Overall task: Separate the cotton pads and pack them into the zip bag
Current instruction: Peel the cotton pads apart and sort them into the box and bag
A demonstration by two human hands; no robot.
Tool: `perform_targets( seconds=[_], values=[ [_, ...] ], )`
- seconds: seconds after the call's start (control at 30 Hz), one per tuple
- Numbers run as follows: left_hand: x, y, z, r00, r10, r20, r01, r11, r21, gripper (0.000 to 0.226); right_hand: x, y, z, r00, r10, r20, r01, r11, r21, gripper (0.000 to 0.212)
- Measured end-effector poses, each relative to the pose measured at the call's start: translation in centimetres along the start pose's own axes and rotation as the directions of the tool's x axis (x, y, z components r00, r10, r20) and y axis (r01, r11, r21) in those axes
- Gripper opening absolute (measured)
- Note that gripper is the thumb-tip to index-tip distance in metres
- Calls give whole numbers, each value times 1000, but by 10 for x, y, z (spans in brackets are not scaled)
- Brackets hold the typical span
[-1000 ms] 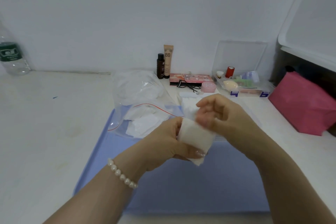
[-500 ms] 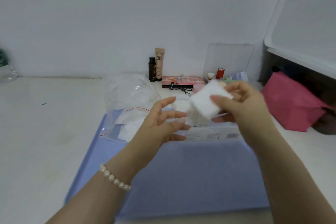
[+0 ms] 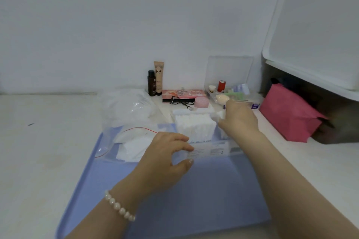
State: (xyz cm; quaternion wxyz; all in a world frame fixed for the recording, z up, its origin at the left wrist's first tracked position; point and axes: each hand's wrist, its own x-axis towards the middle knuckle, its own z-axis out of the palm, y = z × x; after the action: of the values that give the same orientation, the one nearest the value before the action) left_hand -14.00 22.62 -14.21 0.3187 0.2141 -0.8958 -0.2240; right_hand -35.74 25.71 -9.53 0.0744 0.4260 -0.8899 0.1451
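Pale and plain, the white table (image 3: 38, 161) runs back to a bare wall, and nearest the viewer lies a flat lavender-blue plastic tray (image 3: 204, 196). Over the tray's far part the left hand (image 3: 165, 155), with a pearl bracelet (image 3: 119, 206) at its wrist, hovers with loosely curved fingers and thumb apart, holding nothing; its fingertips touch or nearly touch the near edge of the clear printed wrapper (image 3: 211, 149) of the pads. Just left of that hand lies the clear zip bag with a red seal line (image 3: 124, 141), already holding some loose white pads. Beyond the wrapper stands the block of stacked white square cotton pads (image 3: 195, 126). The right hand (image 3: 238, 120) reaches to the block's right end, fingers curled toward it; whether it has pinched any pads I cannot tell, since the fingertips are blurred and partly hidden.

To do this step well, the left hand should steady the wrapper while the right peels off a thin clump, not the whole block. Farther back stand a BB cream tube (image 3: 159, 77) and a pink pouch (image 3: 289, 114).
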Motion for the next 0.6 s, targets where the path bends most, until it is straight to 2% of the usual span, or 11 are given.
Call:
perform_targets(
  seconds=[0.1, 0.23, 0.47, 0.6],
  values=[
    [-1, 0, -1, 1000, 7, 8, -7, 1000, -4, 58, 1, -5, 8, 995, 61, 77, -61, 998, 6, 38],
    [-3, 1, -3, 1000, 2, 21, -2, 1000, -21, 58, 0, -10, 11, 993, 81, 87, -90, 991, 101, 36],
    [-3, 1, -3, 1000, 2, 12, -2, 1000, -13, 60, 2, -5, 9, 979, 29, 201, -102, 927, 361, 18],
    [-3, 2, -3, 1000, -16, -9, 16, 999, -46, 56, -1, -2, 4, 982, -1, 189, -70, 927, 368, 21]
  ],
)
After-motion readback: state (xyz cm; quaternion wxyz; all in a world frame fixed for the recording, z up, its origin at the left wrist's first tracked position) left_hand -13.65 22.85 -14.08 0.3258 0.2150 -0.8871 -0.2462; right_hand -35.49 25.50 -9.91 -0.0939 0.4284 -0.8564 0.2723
